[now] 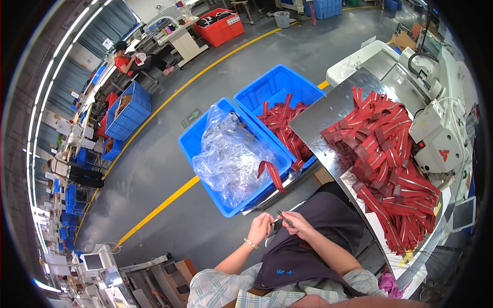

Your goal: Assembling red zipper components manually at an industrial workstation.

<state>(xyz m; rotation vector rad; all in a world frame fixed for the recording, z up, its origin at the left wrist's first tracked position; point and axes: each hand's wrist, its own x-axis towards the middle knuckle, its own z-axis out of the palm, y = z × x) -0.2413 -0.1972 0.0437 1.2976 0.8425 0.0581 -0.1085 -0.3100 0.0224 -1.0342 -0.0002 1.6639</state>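
Note:
Above my lap, over a dark apron [303, 256], my two hands are close together. My left hand [260, 228], with a beaded bracelet at the wrist, is closed in a pinch; what its fingers hold is too small to make out. Just to its right, my right hand [299, 226] is closed around a small dark, thin tool [285, 219] whose kind I cannot tell. Its tip points toward my left hand. Ahead stands a blue bin [187, 146] with clear plastic bags [226, 154]. One red zipper strip [272, 174] hangs over its near right edge.
A second blue bin [257, 92] holds red zippers [283, 120]. On my right, a metal-topped table [321, 115] bears a large heap of red zippers [382, 164] beside a white sewing machine [441, 138]. Across the grey floor, a person [125, 62] sits near another blue crate [128, 115].

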